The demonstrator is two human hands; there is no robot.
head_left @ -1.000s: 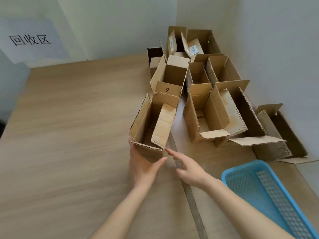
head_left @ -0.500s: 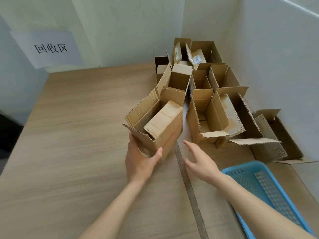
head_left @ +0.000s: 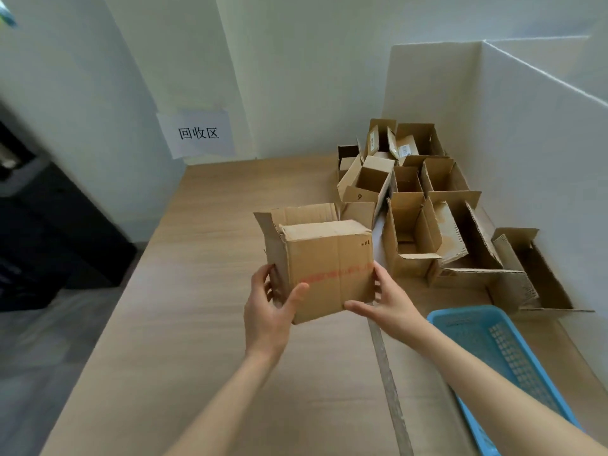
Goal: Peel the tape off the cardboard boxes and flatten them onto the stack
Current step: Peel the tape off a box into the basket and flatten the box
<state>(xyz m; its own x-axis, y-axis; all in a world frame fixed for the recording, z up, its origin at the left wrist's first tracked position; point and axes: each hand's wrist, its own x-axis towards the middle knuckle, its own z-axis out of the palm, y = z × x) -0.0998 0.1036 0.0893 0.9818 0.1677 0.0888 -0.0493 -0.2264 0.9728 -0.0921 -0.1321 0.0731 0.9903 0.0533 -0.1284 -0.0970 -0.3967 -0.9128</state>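
I hold a small cardboard box [head_left: 329, 261] above the wooden table [head_left: 210, 340], its taped bottom face turned toward me. A strip of clear tape with red print [head_left: 332, 274] runs across that face. My left hand [head_left: 269, 311] grips the box's lower left corner, thumb on the front face and fingers behind the side flap. My right hand [head_left: 385, 304] holds the lower right corner, thumb under the bottom edge and fingers along the right side. The box's open flaps point away from me.
Several open cardboard boxes [head_left: 414, 218] crowd the table's far right corner against the white wall. A blue plastic basket [head_left: 503, 366] lies at the near right. A metal ruler [head_left: 388, 383] lies on the table. A paper sign [head_left: 197, 133] hangs on the back wall.
The box was lifted off the table and turned so its taped bottom faces me. My right hand, free before, now holds its right corner. The camera tilted up.
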